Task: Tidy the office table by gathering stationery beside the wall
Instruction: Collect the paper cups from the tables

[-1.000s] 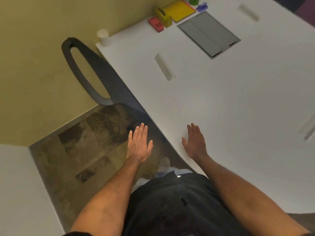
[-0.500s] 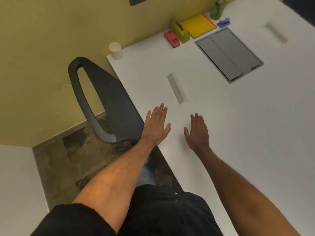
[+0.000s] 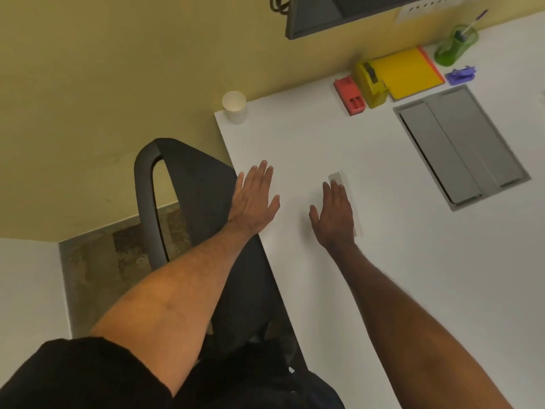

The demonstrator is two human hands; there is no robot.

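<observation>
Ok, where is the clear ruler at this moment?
The clear ruler lies flat on the white table, mid-frame in the head view, mostly covered by the open right hand, left of the grey cable hatch.

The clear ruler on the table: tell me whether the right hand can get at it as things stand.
Probably yes. The right hand is open and already over the near part of the clear ruler, whose far end shows past the fingertips. Nothing lies between them; the bare white table around it leaves the way free.
</observation>
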